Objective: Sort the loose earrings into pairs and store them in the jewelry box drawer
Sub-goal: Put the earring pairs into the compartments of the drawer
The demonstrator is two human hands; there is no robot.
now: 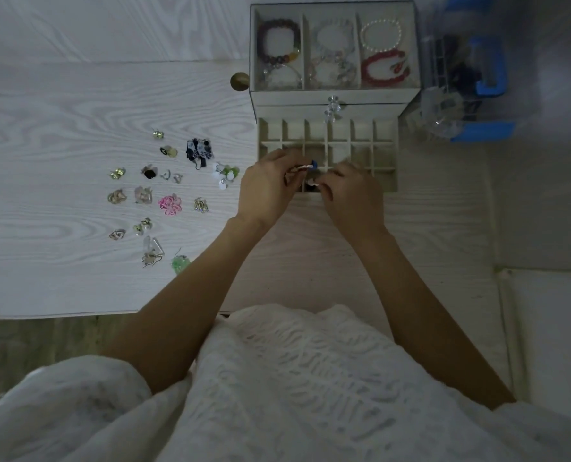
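Observation:
The cream jewelry box (334,95) stands at the back of the table with its gridded drawer (382,155) pulled out toward me. Both hands hover over the drawer's front row. My left hand (267,188) pinches a small red-and-blue earring (307,166) between thumb and fingertips. My right hand (352,191) pinches a matching small earring (314,185) just above a front compartment. Several loose earrings lie in pairs on the table to the left, among them a pink flower pair (170,204), a dark blue tassel pair (199,151) and a green-and-white pair (226,173).
The box's glass-topped upper tray holds bracelets (279,45) in three sections. A crystal knob (333,105) sits on the box's front. A clear organizer with blue parts (470,78) stands to the right. A brass knob (240,81) lies left of the box. The table's front edge (61,315) is near me.

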